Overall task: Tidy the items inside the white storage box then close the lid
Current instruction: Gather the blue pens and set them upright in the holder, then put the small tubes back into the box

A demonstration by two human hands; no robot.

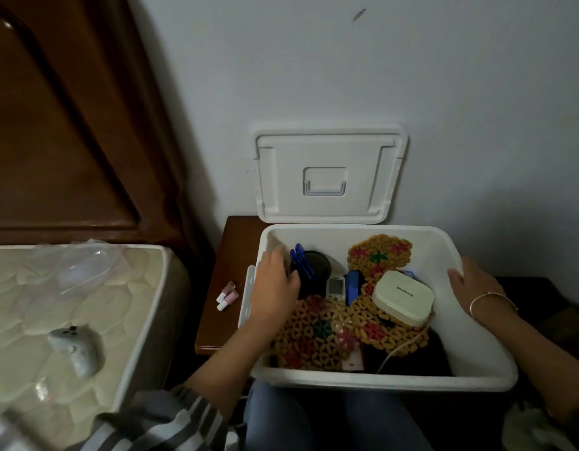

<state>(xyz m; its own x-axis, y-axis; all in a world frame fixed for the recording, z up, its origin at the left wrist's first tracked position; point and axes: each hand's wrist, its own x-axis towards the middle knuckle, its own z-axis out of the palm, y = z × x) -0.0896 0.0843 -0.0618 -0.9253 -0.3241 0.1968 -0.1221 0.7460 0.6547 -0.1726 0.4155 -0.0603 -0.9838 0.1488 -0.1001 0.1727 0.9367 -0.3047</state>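
The white storage box stands open in front of me, and its lid leans upright against the wall behind it. Inside are a dark cup with blue pens, woven beaded mats, a small white remote, a blue object and a cream device with a white cable. My left hand reaches into the box's left side, its fingers curled against the dark cup. My right hand grips the box's right rim, thumb inside.
A brown nightstand left of the box carries small pink tubes. Further left is a mattress with a grey controller and a clear plastic piece. A wooden headboard rises behind it. My knees are below the box.
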